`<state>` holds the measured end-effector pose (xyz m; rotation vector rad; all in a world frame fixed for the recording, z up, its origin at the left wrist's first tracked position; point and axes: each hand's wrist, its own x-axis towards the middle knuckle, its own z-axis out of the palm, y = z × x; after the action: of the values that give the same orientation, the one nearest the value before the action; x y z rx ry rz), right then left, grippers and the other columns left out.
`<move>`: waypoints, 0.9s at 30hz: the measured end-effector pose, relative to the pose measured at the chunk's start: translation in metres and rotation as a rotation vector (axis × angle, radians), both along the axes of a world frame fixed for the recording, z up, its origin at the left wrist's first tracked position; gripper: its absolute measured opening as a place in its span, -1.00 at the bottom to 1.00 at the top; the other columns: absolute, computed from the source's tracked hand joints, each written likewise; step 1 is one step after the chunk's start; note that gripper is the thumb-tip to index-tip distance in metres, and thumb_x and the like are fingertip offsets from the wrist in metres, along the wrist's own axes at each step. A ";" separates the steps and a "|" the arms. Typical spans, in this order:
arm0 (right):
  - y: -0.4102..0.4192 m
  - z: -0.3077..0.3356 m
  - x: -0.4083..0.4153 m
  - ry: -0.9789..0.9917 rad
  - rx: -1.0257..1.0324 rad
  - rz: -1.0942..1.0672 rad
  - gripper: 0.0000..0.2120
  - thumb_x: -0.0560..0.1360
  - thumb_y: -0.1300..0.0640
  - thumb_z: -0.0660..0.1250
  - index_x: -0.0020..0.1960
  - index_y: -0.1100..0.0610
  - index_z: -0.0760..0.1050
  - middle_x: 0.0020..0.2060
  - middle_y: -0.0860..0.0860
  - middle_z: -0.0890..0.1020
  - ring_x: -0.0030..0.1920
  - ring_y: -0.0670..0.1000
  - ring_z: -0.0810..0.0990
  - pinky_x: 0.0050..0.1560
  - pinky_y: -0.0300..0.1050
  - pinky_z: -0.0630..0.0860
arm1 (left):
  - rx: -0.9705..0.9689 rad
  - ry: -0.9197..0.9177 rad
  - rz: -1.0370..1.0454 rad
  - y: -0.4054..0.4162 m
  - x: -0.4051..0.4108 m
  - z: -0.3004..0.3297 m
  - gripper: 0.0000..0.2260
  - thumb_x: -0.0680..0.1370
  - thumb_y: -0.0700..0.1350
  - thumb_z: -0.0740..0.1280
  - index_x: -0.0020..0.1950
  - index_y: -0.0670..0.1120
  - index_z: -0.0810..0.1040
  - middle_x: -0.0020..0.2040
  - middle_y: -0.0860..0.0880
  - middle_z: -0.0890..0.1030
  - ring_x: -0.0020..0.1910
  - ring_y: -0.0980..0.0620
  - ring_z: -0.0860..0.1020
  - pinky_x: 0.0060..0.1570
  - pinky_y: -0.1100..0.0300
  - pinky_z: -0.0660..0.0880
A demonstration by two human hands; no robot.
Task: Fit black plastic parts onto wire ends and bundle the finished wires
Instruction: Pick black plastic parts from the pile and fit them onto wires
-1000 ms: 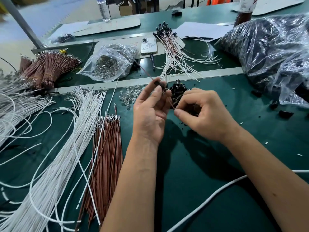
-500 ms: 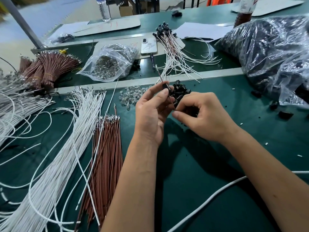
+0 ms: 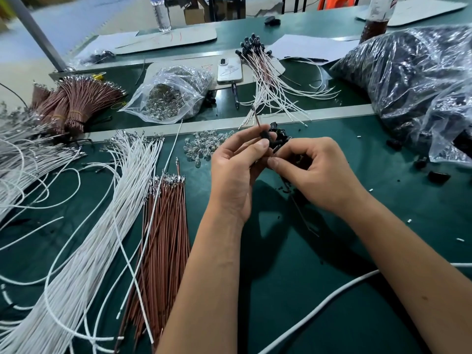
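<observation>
Both hands are held together just above the middle of the frame, over a green mat (image 3: 293, 277). A small black plastic part (image 3: 264, 135), cylindrical and matte, is pinched between thumb and fingers of the left hand (image 3: 235, 172), and a thin brown wire (image 3: 256, 118) rises from it toward the top of the frame. The right hand (image 3: 316, 175) is curled, with thumb and fingertips closed on something small beside the left thumb; what is gripped cannot be told. A heap of loose black parts (image 3: 281, 134) lies directly behind the fingers and is partly hidden by them.

At centre left, straight brown wires (image 3: 163, 238) with metal terminals are laid side by side, and beside them long white wires (image 3: 102, 226) are fanned toward the lower left. A scatter of small clear glassy bulbs (image 3: 204, 146) is seen just left of the hands. In the upper middle, finished wires (image 3: 265, 80) capped in black are spread beside a phone (image 3: 229, 71). A crinkled clear bag (image 3: 171, 98) of bulbs lies to the left of the phone, tied brown bundles (image 3: 69, 106) sit at upper left, and a large glossy bag of black parts (image 3: 419, 80) fills the upper right. A thick white cable (image 3: 332, 300) crosses the lower right.

Both forearms enter from the bottom edge and converge.
</observation>
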<state>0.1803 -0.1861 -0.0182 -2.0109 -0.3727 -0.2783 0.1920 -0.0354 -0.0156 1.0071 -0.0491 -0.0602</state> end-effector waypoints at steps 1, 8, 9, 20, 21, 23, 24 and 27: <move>-0.001 0.000 0.000 0.002 -0.005 0.004 -0.84 0.55 0.18 0.51 -0.20 0.17 0.67 -0.41 0.12 0.60 -0.41 -0.07 0.43 -0.36 -0.08 0.38 | -0.006 -0.001 0.002 0.000 0.000 0.000 -0.80 0.55 -0.41 0.30 0.07 -0.20 0.64 -0.13 -0.10 0.70 -0.20 0.06 0.61 -0.12 0.26 0.57; -0.006 0.000 0.002 -0.035 -0.058 0.056 -0.88 0.54 0.24 0.49 -0.19 0.19 0.67 -0.34 0.08 0.62 -0.35 0.03 0.52 -0.28 -0.12 0.43 | -0.015 0.001 0.043 0.001 0.001 -0.001 -0.83 0.54 -0.38 0.37 0.07 -0.21 0.66 -0.11 -0.11 0.72 -0.21 0.05 0.63 -0.13 0.27 0.58; -0.006 0.000 0.002 -0.040 -0.069 0.069 -0.89 0.53 0.23 0.49 -0.18 0.19 0.68 -0.32 0.07 0.64 -0.32 0.06 0.55 -0.26 -0.08 0.45 | -0.026 0.002 0.045 0.002 0.001 -0.001 -0.83 0.54 -0.37 0.38 0.08 -0.20 0.67 -0.10 -0.10 0.72 -0.22 0.06 0.63 -0.14 0.27 0.58; 0.000 -0.005 0.002 -0.034 0.027 0.009 -0.89 0.55 0.08 0.51 -0.12 0.09 0.71 -0.35 0.18 0.65 -0.39 -0.02 0.46 -0.35 0.05 0.45 | -0.022 -0.027 0.040 0.004 0.000 0.000 -0.82 0.54 -0.38 0.36 0.06 -0.18 0.67 -0.14 -0.07 0.72 -0.26 0.05 0.62 -0.13 0.25 0.60; 0.001 -0.005 0.001 -0.031 0.030 0.000 -0.89 0.54 0.09 0.52 -0.14 0.09 0.70 -0.35 0.18 0.64 -0.38 -0.07 0.45 -0.36 0.04 0.44 | -0.018 -0.033 0.041 0.003 0.000 0.000 -0.82 0.54 -0.38 0.36 0.06 -0.19 0.67 -0.14 -0.08 0.72 -0.24 0.05 0.63 -0.12 0.25 0.60; 0.001 -0.004 0.001 -0.025 0.033 0.003 -0.90 0.54 0.12 0.52 -0.15 0.09 0.70 -0.33 0.17 0.65 -0.35 -0.08 0.46 -0.34 0.03 0.45 | -0.005 -0.042 0.048 0.002 0.000 0.000 -0.82 0.53 -0.40 0.37 0.07 -0.21 0.66 -0.11 -0.11 0.72 -0.22 0.04 0.63 -0.09 0.23 0.60; 0.001 -0.004 0.001 -0.022 0.031 0.010 -0.90 0.54 0.13 0.52 -0.15 0.09 0.70 -0.32 0.17 0.66 -0.34 -0.07 0.47 -0.32 0.05 0.45 | 0.002 -0.044 0.055 0.002 0.000 0.000 -0.82 0.53 -0.40 0.38 0.07 -0.21 0.66 -0.10 -0.13 0.72 -0.21 0.03 0.63 -0.10 0.22 0.59; -0.001 -0.003 0.001 -0.018 0.019 0.032 -0.87 0.54 0.14 0.50 -0.19 0.10 0.69 -0.36 0.18 0.63 -0.38 -0.05 0.46 -0.35 0.05 0.42 | 0.008 -0.028 0.082 0.001 0.000 0.001 -0.85 0.51 -0.39 0.41 0.02 -0.19 0.65 -0.09 -0.16 0.72 -0.27 0.00 0.60 -0.19 0.23 0.57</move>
<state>0.1817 -0.1871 -0.0210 -1.9835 -0.4119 -0.2790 0.1919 -0.0340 -0.0150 1.0169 -0.0338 0.0284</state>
